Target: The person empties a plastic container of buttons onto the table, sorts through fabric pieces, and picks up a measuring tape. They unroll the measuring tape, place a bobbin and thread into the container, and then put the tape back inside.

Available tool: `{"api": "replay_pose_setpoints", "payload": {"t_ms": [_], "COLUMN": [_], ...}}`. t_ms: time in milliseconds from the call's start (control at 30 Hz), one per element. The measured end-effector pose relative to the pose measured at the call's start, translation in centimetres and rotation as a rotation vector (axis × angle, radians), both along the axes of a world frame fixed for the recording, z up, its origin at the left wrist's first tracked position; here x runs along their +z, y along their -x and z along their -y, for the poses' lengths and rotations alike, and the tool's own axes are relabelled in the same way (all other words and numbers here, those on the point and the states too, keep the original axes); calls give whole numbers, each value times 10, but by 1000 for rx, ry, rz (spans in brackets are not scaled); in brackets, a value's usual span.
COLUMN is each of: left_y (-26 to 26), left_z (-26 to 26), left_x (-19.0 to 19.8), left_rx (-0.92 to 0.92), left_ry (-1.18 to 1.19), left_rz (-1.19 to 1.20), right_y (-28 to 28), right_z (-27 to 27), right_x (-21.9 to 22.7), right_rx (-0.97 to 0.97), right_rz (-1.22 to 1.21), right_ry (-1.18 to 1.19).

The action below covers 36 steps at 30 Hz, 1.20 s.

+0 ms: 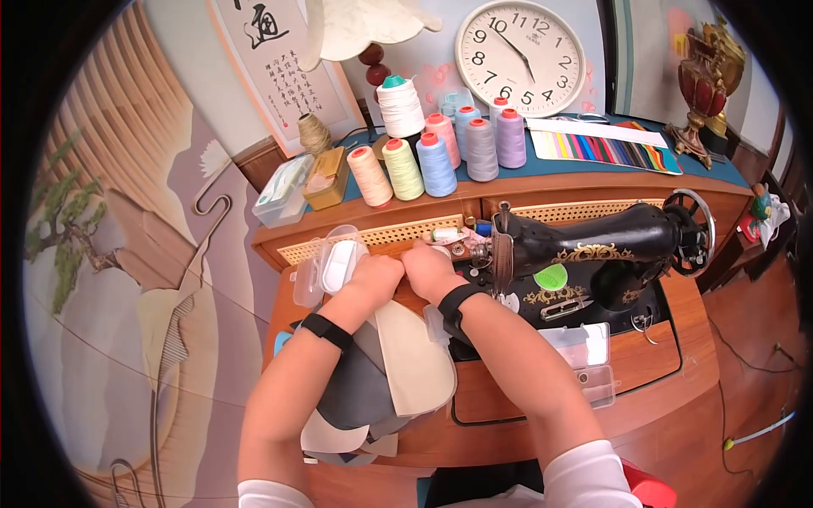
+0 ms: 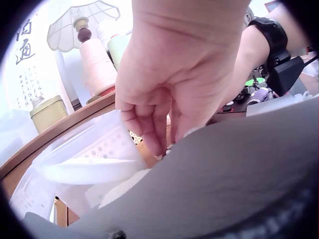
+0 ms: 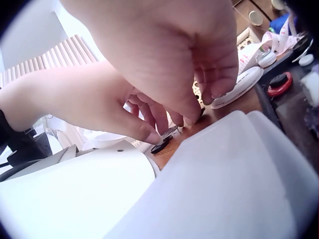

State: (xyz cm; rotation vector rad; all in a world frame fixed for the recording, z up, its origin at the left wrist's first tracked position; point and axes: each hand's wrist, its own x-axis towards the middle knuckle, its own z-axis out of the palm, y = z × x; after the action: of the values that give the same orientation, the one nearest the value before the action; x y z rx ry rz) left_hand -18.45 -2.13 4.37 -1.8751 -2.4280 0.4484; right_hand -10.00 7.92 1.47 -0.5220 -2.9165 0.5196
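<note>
Both hands meet over the wooden tabletop, left of the sewing machine. In the right wrist view, my left hand reaches in with thumb and fingertips at a dark button and a shiny round piece, which it pinches close over the wood. My right hand points down beside it, pinching a small dark button that its thumb mostly hides. A white disc lies by its other fingers. Under the left wrist spread grey and cream fabric pieces. A clear plastic box stands open beside my left hand.
Thread cones line the raised back shelf, near a clock and a colour card. On the machine bed lie a green round piece and small scissors. A clear case sits at the front right.
</note>
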Motion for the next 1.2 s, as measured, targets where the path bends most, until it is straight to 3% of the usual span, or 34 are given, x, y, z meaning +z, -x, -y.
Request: {"api": "replay_pose_setpoints", "payload": {"t_ms": [333,500,567,667,733,800,867,933,1033,1100,1200], "left_y": [4,-6,6,-5,-43,-67,-98,-131,-183,-207,-229], "left_z": [-2,6,9,16,22,23,27,30,32,27,14], "left_x": [2,18,12,34,70,88,95,90,75,64,45], "left_rx": [60,82,52,-19,-20,-37,-52,-116,-181,-263,-302], "left_ry": [-78,-114,-234,-434,-532,-610,-627,-619,-517,-444,-383], "left_rz": [69,99,137,130,148,278,423,602,599,586,610], "right_y": [-19,-48,-58,-88,-131,-173,-215,-253,-289,-308,-317], "right_z": [19,31,32,38,44,42,31,17,-18,-37,-54], "right_x": [23,47,44,45,58,66,75,83,72,59,42], "right_rx": [-141,-79,-37,62,123,232,224,89,81,-126,-102], "right_rz": [-113,-133,-221,-281,-297,-467,-475,-391,-361,-346,-339], "right_ry": [-17,-35,-52,-60,-33,51,98,251,238,499,563]}}
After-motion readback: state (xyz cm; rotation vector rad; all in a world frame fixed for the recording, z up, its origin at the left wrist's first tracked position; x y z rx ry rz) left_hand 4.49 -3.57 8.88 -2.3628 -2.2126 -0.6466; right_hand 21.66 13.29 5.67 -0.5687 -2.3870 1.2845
